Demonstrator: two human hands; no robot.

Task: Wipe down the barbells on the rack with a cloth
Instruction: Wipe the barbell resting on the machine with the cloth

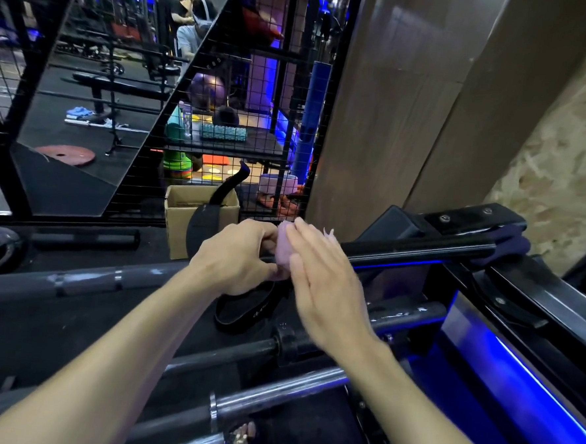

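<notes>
The left hand (238, 256) is pinching a pale cloth (284, 252) against the top barbell (416, 251) on the rack (534, 295); the right hand (322, 282) is lying flat-fingered over it. Behind, a wire-mesh cage (257, 116) is glowing blue; a cardboard box (182, 211) is sitting on the floor.

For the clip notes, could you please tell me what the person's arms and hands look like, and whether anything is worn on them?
Both forearms are bare as far as the frame shows: no sleeves. The left hand and right hand wear no gloves, and no watch, bracelet or ring is visible. The fingers are slim with short nails, no polish that can be seen. No tattoos or markings show.
</notes>
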